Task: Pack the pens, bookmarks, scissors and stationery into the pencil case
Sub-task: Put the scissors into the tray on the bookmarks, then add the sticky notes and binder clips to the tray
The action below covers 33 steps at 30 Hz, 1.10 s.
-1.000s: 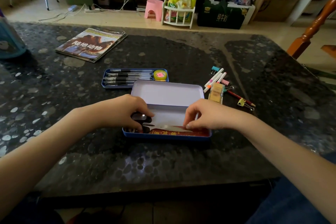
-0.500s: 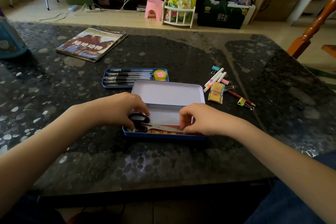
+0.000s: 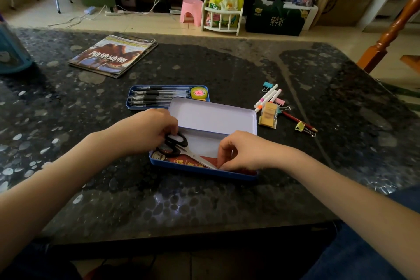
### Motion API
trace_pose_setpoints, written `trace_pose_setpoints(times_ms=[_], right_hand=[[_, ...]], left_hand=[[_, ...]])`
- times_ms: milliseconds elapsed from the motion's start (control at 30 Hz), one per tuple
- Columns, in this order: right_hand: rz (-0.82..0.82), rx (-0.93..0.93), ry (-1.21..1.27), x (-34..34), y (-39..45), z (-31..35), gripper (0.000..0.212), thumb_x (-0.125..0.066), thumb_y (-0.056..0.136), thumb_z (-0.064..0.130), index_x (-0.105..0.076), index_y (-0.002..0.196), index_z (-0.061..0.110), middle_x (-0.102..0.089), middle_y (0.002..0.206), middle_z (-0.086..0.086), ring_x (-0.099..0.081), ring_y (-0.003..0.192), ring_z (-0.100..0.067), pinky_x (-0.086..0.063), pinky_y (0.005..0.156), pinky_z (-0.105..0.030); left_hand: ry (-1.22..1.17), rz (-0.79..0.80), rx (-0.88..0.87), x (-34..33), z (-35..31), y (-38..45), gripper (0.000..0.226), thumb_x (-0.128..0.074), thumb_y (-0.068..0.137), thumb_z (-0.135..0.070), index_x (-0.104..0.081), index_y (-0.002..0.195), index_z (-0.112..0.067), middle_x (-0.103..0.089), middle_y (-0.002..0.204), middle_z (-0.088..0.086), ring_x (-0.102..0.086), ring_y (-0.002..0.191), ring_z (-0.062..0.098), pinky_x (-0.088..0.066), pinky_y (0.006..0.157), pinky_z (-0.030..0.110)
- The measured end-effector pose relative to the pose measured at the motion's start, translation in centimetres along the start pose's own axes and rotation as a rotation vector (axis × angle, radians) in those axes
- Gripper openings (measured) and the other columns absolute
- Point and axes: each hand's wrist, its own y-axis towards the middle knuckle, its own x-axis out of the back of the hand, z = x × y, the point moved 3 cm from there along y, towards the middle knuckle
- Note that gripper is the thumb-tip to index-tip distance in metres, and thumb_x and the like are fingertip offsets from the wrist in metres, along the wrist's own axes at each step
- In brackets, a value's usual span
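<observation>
- The blue metal pencil case (image 3: 200, 171) lies open on the speckled, glossy dark table (image 3: 204, 207), its pale lid raised.
- Black-handled scissors (image 3: 179, 146) with steel blades lie inside on red printed bookmarks (image 3: 181, 161).
- The left hand (image 3: 145, 132) curls its fingers round the plastic handle loops.
- The right hand (image 3: 245, 152) pinches the blade tip.

This is a lived-in room of a home, seen from a seat at a dark, pebble-patterned tabletop (image 3: 227, 200). On the pale tiled floor (image 3: 147, 20) beyond it stand a small pink plastic stool (image 3: 191, 11), a white rack stuffed with snack packets (image 3: 223, 7), a green carton (image 3: 276, 18) and loose cables running to a power strip (image 3: 114, 12). A turned wooden chair post (image 3: 391, 34) stands at the right, and a magazine (image 3: 114, 55) lies on the tabletop.
</observation>
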Motion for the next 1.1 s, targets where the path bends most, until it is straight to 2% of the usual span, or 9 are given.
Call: trace_pose_setpoints(times_ms=[100, 233, 467, 633, 700, 833, 933, 1000, 1100], right_hand=[[-0.002, 0.010, 0.004, -0.2, 0.1, 0.0, 0.015, -0.070, 0.084, 0.022, -0.061, 0.077, 0.031, -0.061, 0.087, 0.015, -0.059, 0.082, -0.006, -0.048, 0.072, -0.015], [-0.001, 0.008, 0.011, -0.3, 0.2, 0.0, 0.013, -0.070, 0.084, 0.022, -0.061, 0.079, 0.030, -0.061, 0.087, 0.015, -0.058, 0.080, -0.005, -0.047, 0.070, -0.014], [-0.005, 0.005, 0.005, -0.4, 0.1, 0.0, 0.007, -0.069, 0.085, 0.020, -0.064, 0.084, 0.026, -0.061, 0.085, 0.015, -0.057, 0.077, -0.004, -0.042, 0.066, -0.012], [0.005, 0.018, 0.014, -0.2, 0.2, -0.2, 0.005, -0.069, 0.085, 0.022, -0.066, 0.087, 0.026, -0.063, 0.091, 0.012, -0.058, 0.082, -0.005, -0.047, 0.072, -0.015], [0.004, 0.033, 0.013, 0.3, 0.0, -0.1, 0.006, -0.070, 0.084, 0.023, -0.067, 0.088, 0.027, -0.064, 0.093, 0.012, -0.059, 0.082, -0.004, -0.048, 0.068, -0.014], [-0.133, 0.009, 0.166, 3.4, -0.3, -1.3, 0.009, -0.071, 0.083, 0.015, -0.068, 0.088, 0.022, -0.068, 0.089, 0.005, -0.063, 0.071, -0.001, -0.052, 0.062, -0.016], [-0.502, -0.078, 0.109, 6.4, -0.2, -4.1, 0.014, -0.071, 0.083, 0.016, -0.066, 0.093, 0.025, -0.064, 0.091, 0.005, -0.061, 0.082, -0.007, -0.048, 0.070, -0.023], [-0.686, -0.254, -0.084, 7.6, -0.2, -6.3, 0.031, -0.068, 0.086, 0.023, -0.059, 0.116, 0.025, -0.060, 0.111, 0.003, -0.055, 0.105, -0.014, -0.046, 0.083, -0.029], [-0.606, -0.462, -0.293, 7.6, 0.3, -8.9, 0.061, -0.064, 0.086, 0.040, -0.037, 0.140, 0.028, -0.044, 0.143, -0.004, -0.038, 0.133, -0.026, -0.036, 0.103, -0.047]], left_hand=[[-0.023, -0.048, 0.034, 0.1, 0.2, 0.2, 0.025, -0.056, 0.082, -0.003, -0.052, 0.087, -0.028, -0.043, 0.088, -0.013, -0.049, 0.085, 0.012, -0.044, 0.075, 0.026], [-0.054, -0.066, 0.057, 0.1, 0.4, 0.1, 0.021, -0.057, 0.081, -0.005, -0.051, 0.087, -0.024, -0.040, 0.085, -0.013, -0.045, 0.079, 0.009, -0.039, 0.069, 0.022], [-0.086, -0.006, 0.128, -0.4, 0.6, 0.1, 0.022, -0.059, 0.078, -0.004, -0.050, 0.088, -0.021, -0.044, 0.090, -0.005, -0.048, 0.079, 0.009, -0.037, 0.062, 0.016], [-0.133, -0.021, 0.161, -0.1, 0.8, 0.1, 0.024, -0.066, 0.076, -0.006, -0.049, 0.083, -0.020, -0.050, 0.082, -0.009, -0.051, 0.073, 0.005, -0.037, 0.056, 0.015], [-0.201, -0.019, 0.209, 0.0, 1.2, 0.0, 0.024, -0.067, 0.076, -0.006, -0.050, 0.085, -0.019, -0.052, 0.079, -0.008, -0.052, 0.068, 0.004, -0.039, 0.051, 0.014], [-0.308, 0.044, 0.306, 0.0, 1.7, -0.1, 0.028, -0.071, 0.076, -0.006, -0.049, 0.086, -0.020, -0.057, 0.080, 0.001, -0.055, 0.065, 0.010, -0.047, 0.049, 0.018], [-0.401, 0.112, 0.365, 0.0, 1.9, -0.3, 0.029, -0.071, 0.076, -0.001, -0.049, 0.087, -0.017, -0.056, 0.079, 0.004, -0.055, 0.063, 0.011, -0.047, 0.047, 0.017], [-0.449, 0.160, 0.390, 0.0, 1.7, -0.5, 0.030, -0.070, 0.076, 0.001, -0.048, 0.088, -0.015, -0.054, 0.079, 0.004, -0.056, 0.062, 0.011, -0.048, 0.046, 0.017], [-0.481, 0.205, 0.409, 0.0, 1.4, -0.7, 0.031, -0.069, 0.076, 0.003, -0.047, 0.090, -0.013, -0.053, 0.081, 0.005, -0.058, 0.062, 0.012, -0.050, 0.046, 0.017]])
